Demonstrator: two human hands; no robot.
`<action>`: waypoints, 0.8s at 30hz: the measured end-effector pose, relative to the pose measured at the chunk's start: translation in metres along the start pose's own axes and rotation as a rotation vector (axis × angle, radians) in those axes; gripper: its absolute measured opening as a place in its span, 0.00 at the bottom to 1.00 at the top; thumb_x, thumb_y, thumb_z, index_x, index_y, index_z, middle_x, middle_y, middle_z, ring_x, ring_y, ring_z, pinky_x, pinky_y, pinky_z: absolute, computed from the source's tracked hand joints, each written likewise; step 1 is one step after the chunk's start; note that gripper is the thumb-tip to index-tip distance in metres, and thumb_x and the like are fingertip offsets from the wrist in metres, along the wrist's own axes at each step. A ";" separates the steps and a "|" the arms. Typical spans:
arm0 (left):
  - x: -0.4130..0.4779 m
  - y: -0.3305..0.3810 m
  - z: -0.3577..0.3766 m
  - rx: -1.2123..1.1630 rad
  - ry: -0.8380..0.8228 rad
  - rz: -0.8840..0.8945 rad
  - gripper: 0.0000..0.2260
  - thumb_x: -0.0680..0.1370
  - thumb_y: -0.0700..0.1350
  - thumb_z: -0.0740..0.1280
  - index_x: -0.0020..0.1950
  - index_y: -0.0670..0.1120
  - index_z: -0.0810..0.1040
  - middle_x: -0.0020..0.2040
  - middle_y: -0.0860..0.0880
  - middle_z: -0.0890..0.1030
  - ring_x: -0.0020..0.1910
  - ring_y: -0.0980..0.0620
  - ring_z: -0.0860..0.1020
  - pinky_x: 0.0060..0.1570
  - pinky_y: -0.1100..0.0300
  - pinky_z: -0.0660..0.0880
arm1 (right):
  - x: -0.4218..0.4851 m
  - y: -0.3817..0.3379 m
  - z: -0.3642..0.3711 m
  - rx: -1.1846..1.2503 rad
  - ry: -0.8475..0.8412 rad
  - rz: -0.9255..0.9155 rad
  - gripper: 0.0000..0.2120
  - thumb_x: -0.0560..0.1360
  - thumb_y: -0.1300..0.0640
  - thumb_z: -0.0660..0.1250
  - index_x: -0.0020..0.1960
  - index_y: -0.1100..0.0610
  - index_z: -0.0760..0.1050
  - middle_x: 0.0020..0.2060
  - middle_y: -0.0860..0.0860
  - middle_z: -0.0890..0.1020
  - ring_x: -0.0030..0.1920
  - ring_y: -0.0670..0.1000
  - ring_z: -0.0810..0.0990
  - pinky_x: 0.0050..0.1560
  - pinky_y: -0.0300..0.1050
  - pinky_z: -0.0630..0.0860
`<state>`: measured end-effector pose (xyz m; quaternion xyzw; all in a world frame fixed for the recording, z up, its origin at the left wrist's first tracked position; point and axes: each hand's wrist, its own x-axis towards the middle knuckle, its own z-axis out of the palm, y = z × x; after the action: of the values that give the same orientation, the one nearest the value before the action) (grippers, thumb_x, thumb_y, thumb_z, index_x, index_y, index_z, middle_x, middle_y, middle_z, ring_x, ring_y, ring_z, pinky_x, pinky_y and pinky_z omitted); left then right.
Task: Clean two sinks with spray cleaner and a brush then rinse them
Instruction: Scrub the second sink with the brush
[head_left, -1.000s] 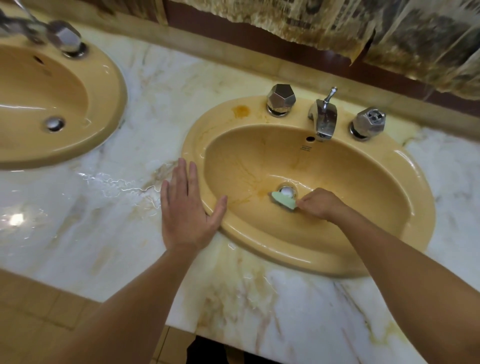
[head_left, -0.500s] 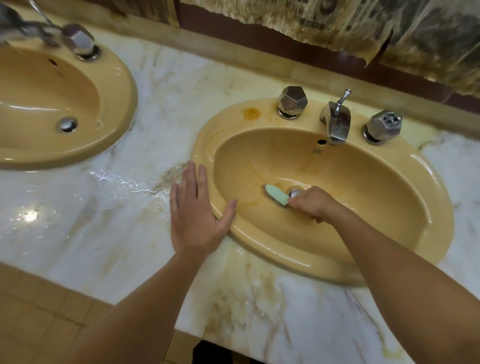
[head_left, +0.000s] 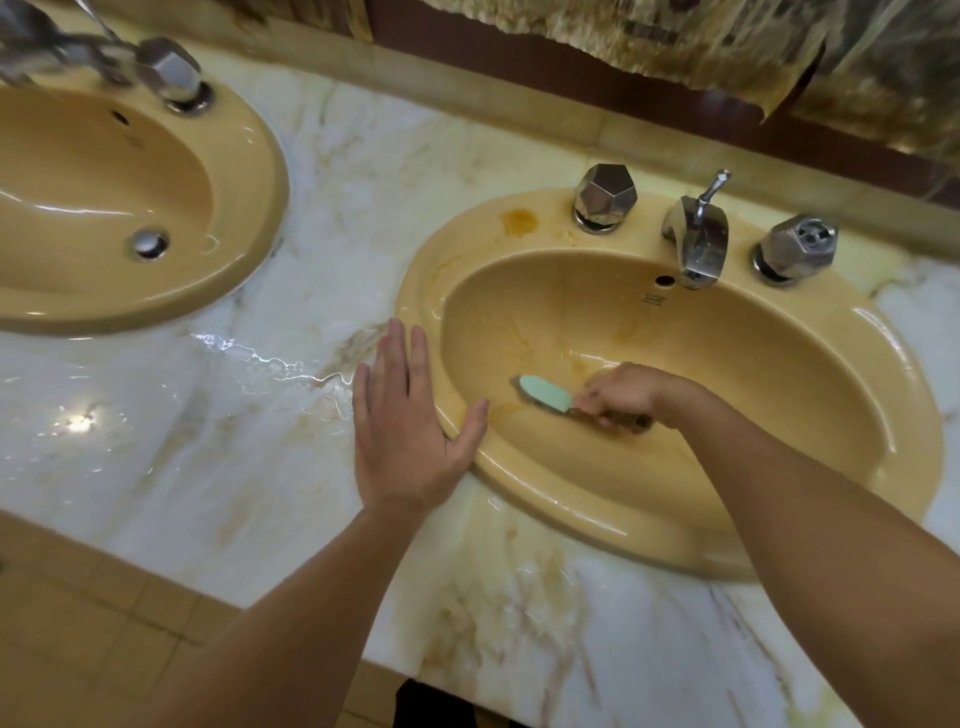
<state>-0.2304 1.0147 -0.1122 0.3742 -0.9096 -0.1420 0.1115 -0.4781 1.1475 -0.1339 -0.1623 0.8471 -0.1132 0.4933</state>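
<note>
Scrubbing is the step I read here: the mint-green plastic brush (head_left: 545, 394) with a brown handle lies head-down low on the left wall of the right tan ceramic sink (head_left: 737, 374), my right grip (head_left: 623, 392) curled round its handle. My left grip (head_left: 405, 431) rests flat, fingers straight, across the sink rim and the wet marble surface (head_left: 208, 441). Next, I judge: strokes over the orange streaks (head_left: 636, 332), then rinsing.

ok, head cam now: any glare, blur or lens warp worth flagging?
Head view: bright glare hotspot on the wet marble counter, with glinting water streaks toward the left hand; head view, top-left corner: the left sink's faucet is smeared by blur; head view: wide-angle warp bows the counter edge, while the brush and right hand in the right sink look fairly sharp.
</note>
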 end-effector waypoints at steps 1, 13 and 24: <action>0.000 0.000 0.000 -0.002 0.001 0.001 0.40 0.78 0.67 0.54 0.83 0.44 0.54 0.83 0.45 0.50 0.82 0.50 0.51 0.79 0.44 0.52 | 0.003 0.000 0.000 -0.030 0.054 -0.008 0.09 0.78 0.51 0.66 0.43 0.52 0.83 0.35 0.52 0.79 0.31 0.52 0.74 0.30 0.41 0.66; 0.000 -0.001 0.001 -0.005 0.007 0.001 0.40 0.78 0.67 0.54 0.83 0.44 0.54 0.83 0.45 0.50 0.82 0.50 0.51 0.79 0.44 0.52 | 0.009 0.019 -0.019 -0.314 0.289 -0.038 0.15 0.77 0.45 0.63 0.51 0.51 0.85 0.49 0.54 0.84 0.47 0.55 0.80 0.44 0.47 0.75; 0.000 0.000 0.000 0.002 -0.003 -0.004 0.40 0.78 0.67 0.54 0.83 0.43 0.53 0.84 0.45 0.50 0.82 0.49 0.50 0.79 0.44 0.51 | 0.003 0.041 -0.024 -0.331 0.436 -0.020 0.15 0.80 0.46 0.62 0.57 0.50 0.83 0.50 0.55 0.83 0.50 0.56 0.78 0.46 0.45 0.74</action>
<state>-0.2303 1.0149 -0.1126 0.3757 -0.9093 -0.1418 0.1093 -0.5075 1.1847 -0.1392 -0.2210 0.9385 -0.0105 0.2651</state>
